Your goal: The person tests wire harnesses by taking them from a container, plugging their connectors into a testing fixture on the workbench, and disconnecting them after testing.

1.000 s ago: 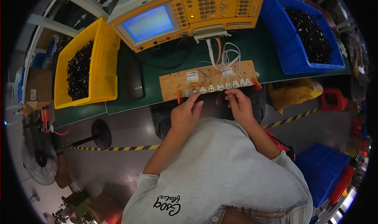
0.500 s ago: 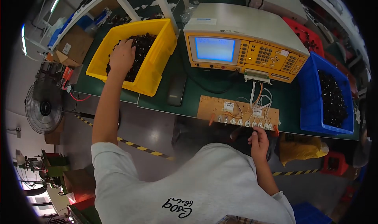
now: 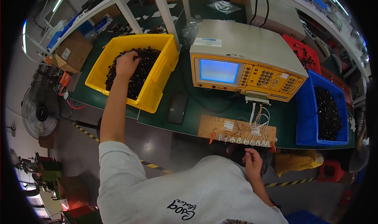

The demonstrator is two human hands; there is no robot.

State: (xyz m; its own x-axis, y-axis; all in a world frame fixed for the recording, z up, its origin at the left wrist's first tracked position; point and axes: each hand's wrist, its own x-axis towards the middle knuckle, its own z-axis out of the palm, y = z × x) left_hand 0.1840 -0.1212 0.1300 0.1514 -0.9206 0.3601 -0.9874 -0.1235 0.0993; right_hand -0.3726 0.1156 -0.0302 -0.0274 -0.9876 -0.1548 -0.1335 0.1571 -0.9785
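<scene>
Black parts (image 3: 147, 64) lie heaped in the yellow bin (image 3: 157, 100), which sits at the left of the green table (image 3: 286, 125). Reaching into that bin, the left hand (image 3: 126, 65) rests on the heap with its fingers bent down; whether they are closed on a part I cannot tell. Well apart from it, the right hand (image 3: 253, 161) is just beside the near edge of a wooden board (image 3: 208, 125), its fingers curled in toward the thumb, and I cannot tell whether anything is between them. A row of whitish fittings (image 3: 246, 141) lines the board's near edge, with an orange clip (image 3: 212, 137) at the left end. White wires (image 3: 252, 113) run from the board to the front of a yellow-faced instrument (image 3: 248, 39) beyond it, its screen (image 3: 219, 71) lit blue. Between the yellow bin and the board lies a dark flat object (image 3: 178, 108). Farther right, the blue bin (image 3: 306, 110) holds more dark pieces (image 3: 328, 113).
</scene>
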